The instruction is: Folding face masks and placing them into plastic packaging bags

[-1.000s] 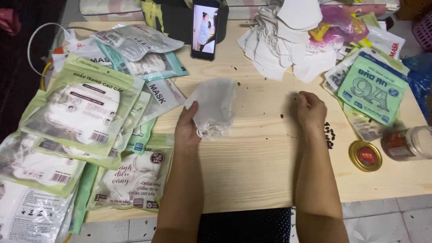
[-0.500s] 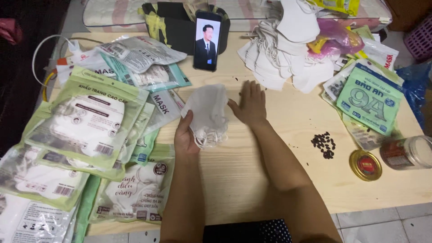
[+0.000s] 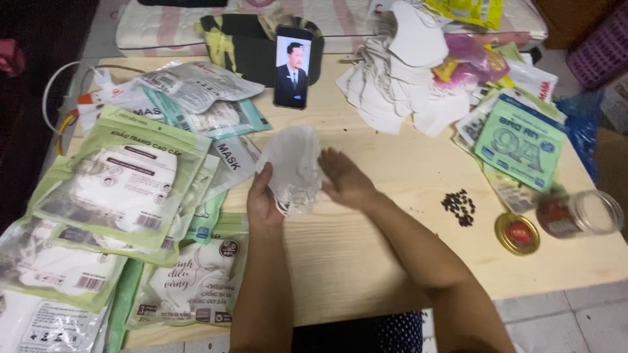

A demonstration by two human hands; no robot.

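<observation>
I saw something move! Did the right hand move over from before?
Yes. The right hand moved leftward across the table, away from the dark seeds, to the white mask.

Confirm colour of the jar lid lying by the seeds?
Gold rim, red centre: the lid, best seen in the head view, beside the jar.

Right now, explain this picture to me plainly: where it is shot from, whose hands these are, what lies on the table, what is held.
The view comes from a camera worn on a person's head, looking down at their own bare arms over a pale wooden table. The left hand grips a white face mask from below; the right hand lies flat against its side. To the left lie sealed mask packets, mostly green. A phone stands propped at the far edge. A loose pile of white masks sits at the upper right. Further right are a small heap of dark seeds, a gold lid and an open glass jar on its side.
</observation>
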